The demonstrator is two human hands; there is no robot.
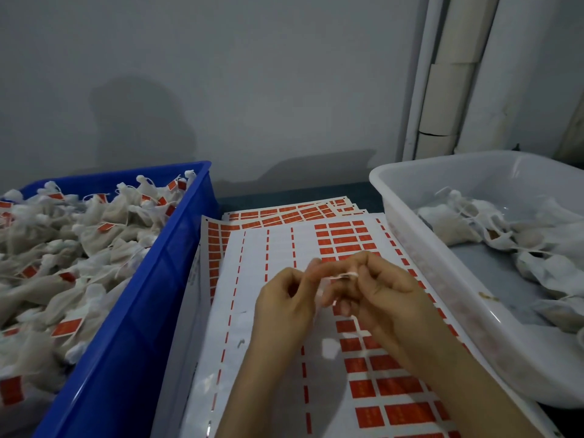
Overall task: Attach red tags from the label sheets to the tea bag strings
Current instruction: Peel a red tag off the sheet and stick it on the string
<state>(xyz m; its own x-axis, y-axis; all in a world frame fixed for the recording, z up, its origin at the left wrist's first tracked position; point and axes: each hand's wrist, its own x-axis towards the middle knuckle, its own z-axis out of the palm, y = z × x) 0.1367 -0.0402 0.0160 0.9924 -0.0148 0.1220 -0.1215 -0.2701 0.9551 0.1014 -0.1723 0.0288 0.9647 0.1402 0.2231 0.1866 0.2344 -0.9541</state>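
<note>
Both hands are over the middle of the desk. My left hand (pixel 284 298) and right hand (pixel 385 295) have their fingers curled and tips meeting, pinching one small red tag (pixel 346 275) between them. It's blurred, and I can't tell whether a string is caught in there.

I judge the tag feather-light, floppy and sticky on one face, so I'd hold it by the edges only. A string would be thin and limp, so pinch close to its end.

Counting: two hands, one tag in hand. The top label sheet (pixel 252 248) has its left columns peeled bare, with at least two more sheets fanned beneath toward the far edge. One blue crate (pixel 142 311) sits at the left edge, heaped with tagged tea bags (pixel 63 248), too many to count. One white tub (pixel 442 263) sits at the right edge, with roughly a dozen untagged bags (pixel 452 229) showing.
</note>
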